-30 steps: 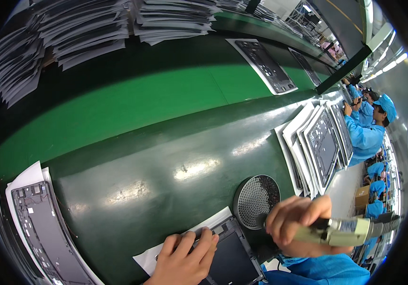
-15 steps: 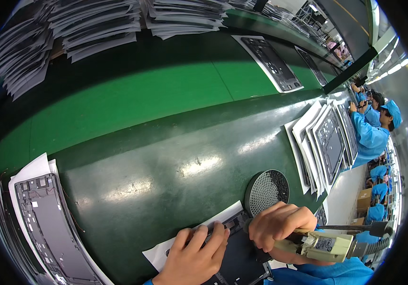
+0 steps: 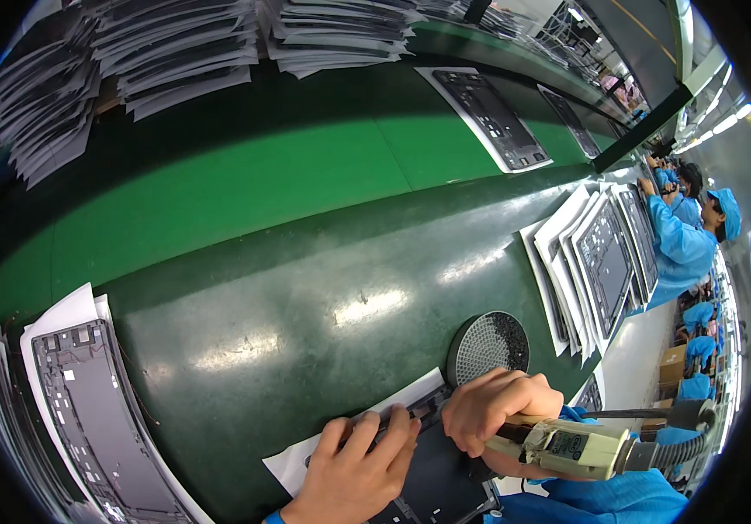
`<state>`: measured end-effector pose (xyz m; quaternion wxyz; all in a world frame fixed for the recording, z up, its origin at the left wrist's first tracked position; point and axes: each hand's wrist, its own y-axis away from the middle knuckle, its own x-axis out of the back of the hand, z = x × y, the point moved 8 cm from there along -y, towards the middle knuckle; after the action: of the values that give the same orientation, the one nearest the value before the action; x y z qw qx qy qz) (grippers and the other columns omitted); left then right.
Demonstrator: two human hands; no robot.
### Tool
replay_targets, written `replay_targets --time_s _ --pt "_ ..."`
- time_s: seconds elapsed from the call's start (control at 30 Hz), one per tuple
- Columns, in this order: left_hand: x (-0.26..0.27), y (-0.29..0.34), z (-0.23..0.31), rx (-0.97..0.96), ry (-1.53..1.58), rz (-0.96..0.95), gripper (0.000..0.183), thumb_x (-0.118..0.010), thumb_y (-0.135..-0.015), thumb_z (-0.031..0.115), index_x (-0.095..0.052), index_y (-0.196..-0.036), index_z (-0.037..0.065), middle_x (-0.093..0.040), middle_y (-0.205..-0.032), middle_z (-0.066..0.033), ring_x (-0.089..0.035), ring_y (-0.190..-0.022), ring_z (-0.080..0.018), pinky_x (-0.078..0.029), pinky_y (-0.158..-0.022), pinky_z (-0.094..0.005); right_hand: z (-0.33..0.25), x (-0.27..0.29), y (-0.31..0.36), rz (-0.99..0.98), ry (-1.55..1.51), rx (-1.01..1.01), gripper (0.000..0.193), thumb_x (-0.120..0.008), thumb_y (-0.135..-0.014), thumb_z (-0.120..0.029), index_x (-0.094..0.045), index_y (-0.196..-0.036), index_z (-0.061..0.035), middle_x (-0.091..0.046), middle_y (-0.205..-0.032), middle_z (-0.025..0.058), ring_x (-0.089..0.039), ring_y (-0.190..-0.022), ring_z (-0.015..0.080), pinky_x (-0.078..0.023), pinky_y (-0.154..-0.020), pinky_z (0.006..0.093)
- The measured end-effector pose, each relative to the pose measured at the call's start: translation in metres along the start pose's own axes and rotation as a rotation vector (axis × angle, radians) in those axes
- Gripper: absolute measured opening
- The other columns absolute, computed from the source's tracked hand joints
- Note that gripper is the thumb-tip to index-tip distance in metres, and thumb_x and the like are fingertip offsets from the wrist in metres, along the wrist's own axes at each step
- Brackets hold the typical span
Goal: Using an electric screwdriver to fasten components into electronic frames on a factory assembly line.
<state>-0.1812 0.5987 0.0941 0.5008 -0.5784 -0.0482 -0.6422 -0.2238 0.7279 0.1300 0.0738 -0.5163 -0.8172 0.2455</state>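
Observation:
My right hand is wrapped round a pale yellow electric screwdriver with a thick grey cable at its rear end. Its tip is hidden behind my fingers, over the upper right part of a dark flat device chassis. On the left edge of that chassis rests my left hand, fingers stretched and slightly apart. White paper lies beneath the chassis. Just beyond my right hand stands a round dark dish with a gridded surface, small dark pieces gathered at its right side.
Another chassis lies on paper at left, beside a stack. More stacked chassis stand at right, near a co-worker in blue. A green belt crosses beyond the bench, carrying a chassis; paper-layered stacks line its far side.
My right hand and the screwdriver have shifted a little to the left. On the green belt, the chassis has slid slightly left. My left hand stays almost in place.

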Motion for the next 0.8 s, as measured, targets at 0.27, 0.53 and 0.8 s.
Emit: replay_targets --time_s 0.27,0.53,0.8 --pt "-0.003 0.013 0.001 0.102 0.125 -0.063 0.029 -0.071 -0.081 0.017 -0.068 -0.106 0.003 -0.062 -0.119 -0.0109 -0.055 -0.105 -0.0271 -0.045 -0.084 -0.0418 -0.028 0.036 0.000 0.251 0.001 0.134 0.097 -0.048 -0.073 -0.090 -0.047 -0.101 0.0022 -0.058 -0.062 0.0118 -0.055 -0.050 0.0217 -0.048 -0.053 0.0365" --pt "0.000 0.008 -0.003 0.105 0.146 -0.039 0.025 -0.073 -0.079 0.015 -0.068 -0.100 0.001 -0.066 -0.114 -0.0116 -0.058 -0.098 -0.0273 -0.048 -0.080 -0.0395 -0.014 0.043 0.001 0.286 -0.011 0.143 0.108 -0.045 -0.069 -0.094 -0.045 -0.105 0.0073 -0.056 -0.065 0.0118 -0.052 -0.051 0.0187 -0.044 -0.050 0.0338" --pt "0.001 0.007 -0.004 0.111 0.163 -0.027 0.025 -0.074 -0.078 0.014 -0.068 -0.098 0.000 -0.066 -0.112 -0.0120 -0.059 -0.096 -0.0271 -0.048 -0.079 -0.0398 -0.006 0.043 -0.001 0.340 -0.016 0.065 0.109 -0.046 -0.067 -0.096 -0.045 -0.104 0.0067 -0.055 -0.063 0.0100 -0.051 -0.051 0.0179 -0.043 -0.051 0.0319"
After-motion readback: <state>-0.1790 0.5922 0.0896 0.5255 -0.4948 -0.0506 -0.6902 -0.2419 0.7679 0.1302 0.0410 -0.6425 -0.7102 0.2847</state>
